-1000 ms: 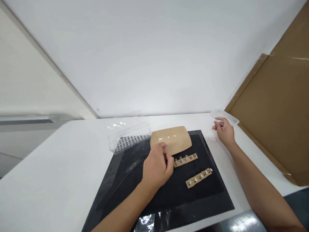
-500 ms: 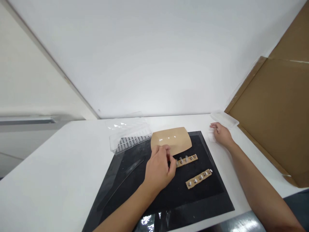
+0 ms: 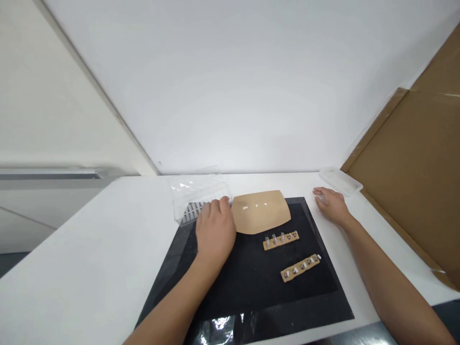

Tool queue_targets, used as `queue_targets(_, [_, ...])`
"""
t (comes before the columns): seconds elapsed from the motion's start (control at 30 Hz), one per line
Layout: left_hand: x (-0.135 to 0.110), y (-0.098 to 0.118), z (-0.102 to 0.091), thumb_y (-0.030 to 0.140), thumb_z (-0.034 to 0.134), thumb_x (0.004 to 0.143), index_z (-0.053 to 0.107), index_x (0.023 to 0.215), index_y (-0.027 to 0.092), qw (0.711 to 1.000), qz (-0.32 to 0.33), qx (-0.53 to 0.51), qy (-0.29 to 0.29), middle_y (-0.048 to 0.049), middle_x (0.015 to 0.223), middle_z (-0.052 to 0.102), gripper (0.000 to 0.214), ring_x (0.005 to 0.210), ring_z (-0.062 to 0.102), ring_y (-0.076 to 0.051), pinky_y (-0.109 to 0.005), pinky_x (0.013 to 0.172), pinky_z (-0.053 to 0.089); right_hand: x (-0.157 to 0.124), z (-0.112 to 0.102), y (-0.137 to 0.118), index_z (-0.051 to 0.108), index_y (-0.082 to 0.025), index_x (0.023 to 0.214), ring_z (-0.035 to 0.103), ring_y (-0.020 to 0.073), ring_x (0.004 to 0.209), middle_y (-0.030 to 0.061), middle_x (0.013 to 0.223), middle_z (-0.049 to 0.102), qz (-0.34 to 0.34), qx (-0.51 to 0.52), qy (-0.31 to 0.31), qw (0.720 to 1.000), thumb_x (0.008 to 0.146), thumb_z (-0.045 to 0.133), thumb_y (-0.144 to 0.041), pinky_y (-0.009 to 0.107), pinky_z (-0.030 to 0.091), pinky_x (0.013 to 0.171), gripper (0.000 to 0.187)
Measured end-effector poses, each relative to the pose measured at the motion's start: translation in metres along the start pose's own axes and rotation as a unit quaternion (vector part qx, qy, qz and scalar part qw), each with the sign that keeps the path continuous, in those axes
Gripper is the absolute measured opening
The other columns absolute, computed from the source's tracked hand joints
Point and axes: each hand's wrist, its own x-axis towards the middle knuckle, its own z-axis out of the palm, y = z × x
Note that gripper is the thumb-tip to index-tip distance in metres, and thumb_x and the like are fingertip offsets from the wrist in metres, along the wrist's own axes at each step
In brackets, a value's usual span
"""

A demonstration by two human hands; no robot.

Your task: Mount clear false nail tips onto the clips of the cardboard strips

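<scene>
Two hands are over a black mat [image 3: 251, 282] on a white counter [image 3: 89, 230]. The left hand [image 3: 215, 230] has shifted away from the tan pad [image 3: 260, 211] and now sits with fingers curled against the edge of a clear plastic tray [image 3: 190, 194]; any pinch cannot be told. The right hand [image 3: 332, 206], loosely curled, rests just beside a clear plastic box [image 3: 339, 181]. Two screw-studded cardboard strips [image 3: 281, 240] lie on the mat.
</scene>
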Motion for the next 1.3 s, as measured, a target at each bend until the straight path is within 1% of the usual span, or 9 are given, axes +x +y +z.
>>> queue_targets(0.07, [0.006,-0.011,-0.003,0.01,0.034,0.1,0.064,0.122,0.005,0.997,-0.051,0.061,-0.004,-0.0281,0.119,0.064,0.037,0.107,0.059,-0.041,-0.048,0.082,0.048,0.0,0.0,0.001,0.062,-0.026,0.133,0.065,0.0282,0.131,0.0052,0.131,0.076,-0.007,0.002,-0.007,1.0,0.097,0.054,-0.03,0.05,0.041,0.116,0.038])
queue_targets(0.17, [0.011,-0.026,0.001,0.01,0.035,0.099,0.064,0.123,0.005,0.993,-0.073,0.095,-0.003,-0.0302,0.14,0.056,0.039,0.119,0.055,-0.044,-0.049,0.087,0.045,-0.001,0.002,0.002,0.063,-0.025,0.134,0.06,0.0297,0.139,0.0069,0.132,0.075,-0.013,0.003,-0.013,1.0,0.096,0.055,-0.029,0.049,0.041,0.118,0.039])
queue_targets(0.27, [0.014,-0.037,0.011,0.014,0.036,0.099,0.07,0.112,0.007,0.989,-0.09,0.104,-0.053,-0.0291,0.126,0.063,0.037,0.118,0.056,-0.044,-0.05,0.09,0.041,-0.001,0.003,0.003,0.063,-0.025,0.134,0.056,0.0309,0.144,0.0076,0.132,0.075,-0.014,0.004,-0.016,1.0,0.095,0.055,-0.028,0.05,0.04,0.119,0.04])
queue_targets(0.43, [0.022,-0.043,0.018,0.04,0.029,0.106,0.076,0.104,0.009,0.983,-0.107,0.058,-0.14,-0.0225,0.109,0.07,0.057,0.105,0.064,-0.039,-0.054,0.096,0.039,-0.001,0.004,0.004,0.063,-0.024,0.135,0.052,0.0315,0.147,0.0084,0.133,0.075,-0.015,0.004,-0.02,1.0,0.095,0.055,-0.029,0.051,0.041,0.118,0.041])
queue_targets(0.7, [0.029,-0.052,0.019,0.046,0.031,0.106,0.076,0.116,0.013,0.979,-0.116,0.034,-0.164,-0.022,0.115,0.07,0.056,0.11,0.064,-0.041,-0.048,0.087,0.049,-0.002,0.005,0.003,0.064,-0.023,0.134,0.052,0.0328,0.148,0.0109,0.138,0.072,-0.017,0.006,-0.019,1.0,0.097,0.055,-0.03,0.053,0.043,0.118,0.039])
queue_targets(0.83, [0.028,-0.051,0.021,0.045,0.032,0.106,0.075,0.122,0.015,0.979,-0.115,0.031,-0.166,-0.0225,0.122,0.068,0.054,0.116,0.061,-0.044,-0.05,0.087,0.051,-0.003,0.002,-0.003,0.066,-0.024,0.132,0.05,0.0359,0.149,0.0111,0.137,0.072,-0.031,0.015,0.002,0.999,0.098,0.055,-0.029,0.06,0.04,0.119,0.036])
queue_targets(0.97, [0.027,-0.05,0.022,0.045,0.033,0.107,0.077,0.119,0.016,0.98,-0.112,0.03,-0.163,-0.0231,0.123,0.067,0.054,0.115,0.06,-0.045,-0.051,0.087,0.052,-0.006,-0.009,-0.03,0.067,-0.029,0.131,0.047,0.0295,0.152,0.0041,0.141,0.07,-0.096,0.045,0.015,0.994,0.102,0.053,-0.029,0.055,0.04,0.122,0.033])
queue_targets(1.1, [0.027,-0.051,0.023,0.045,0.033,0.107,0.079,0.118,0.019,0.98,-0.112,0.03,-0.159,-0.0227,0.124,0.066,0.054,0.114,0.06,-0.044,-0.052,0.086,0.052,-0.014,-0.018,-0.067,0.067,-0.035,0.136,0.047,0.0284,0.152,0.0024,0.144,0.068,-0.251,0.135,-0.024,0.958,0.104,0.055,-0.028,0.055,0.042,0.124,0.035])
queue_targets(1.3, [0.027,-0.051,0.025,0.045,0.032,0.107,0.079,0.118,0.018,0.98,-0.111,0.032,-0.159,-0.0236,0.123,0.066,0.055,0.113,0.06,-0.044,-0.051,0.085,0.051,-0.021,-0.008,-0.081,0.071,-0.041,0.133,0.05,0.0315,0.148,0.0042,0.142,0.066,-0.303,0.124,-0.088,0.941,0.103,0.062,-0.027,0.058,0.048,0.117,0.034])
